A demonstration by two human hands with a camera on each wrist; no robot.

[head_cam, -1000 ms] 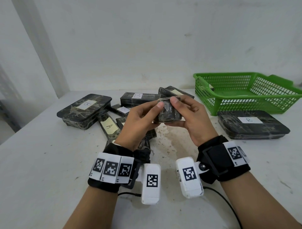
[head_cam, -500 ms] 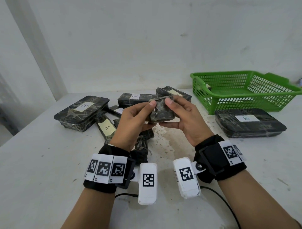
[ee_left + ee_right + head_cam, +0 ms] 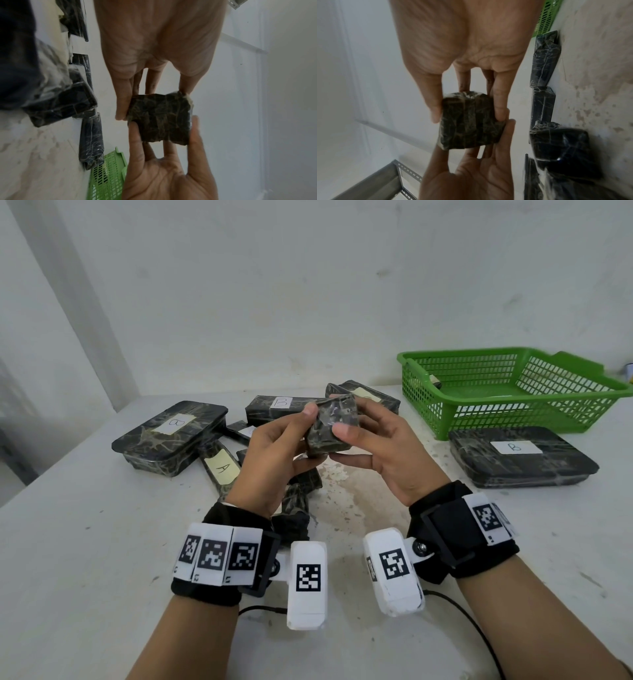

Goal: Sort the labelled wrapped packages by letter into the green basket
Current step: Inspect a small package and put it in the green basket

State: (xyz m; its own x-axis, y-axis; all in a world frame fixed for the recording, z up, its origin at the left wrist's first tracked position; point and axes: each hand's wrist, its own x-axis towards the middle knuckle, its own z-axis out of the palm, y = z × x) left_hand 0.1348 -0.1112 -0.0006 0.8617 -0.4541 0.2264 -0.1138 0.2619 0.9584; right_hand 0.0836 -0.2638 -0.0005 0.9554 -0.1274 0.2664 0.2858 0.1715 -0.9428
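Your left hand [image 3: 274,453] and right hand [image 3: 380,450] together pinch a small wrapped package [image 3: 331,424]; it looks light, stiff, slick-filmed, so grip opposite edges.

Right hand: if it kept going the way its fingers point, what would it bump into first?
Probably the left hand, directly across the small wrapped block both hands hold; the right hand points left across it.

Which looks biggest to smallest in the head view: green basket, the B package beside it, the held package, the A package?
1. green basket
2. B package
3 and 4. held package and A package: look alike; the held one sits raised, nearer the camera, so unsure.
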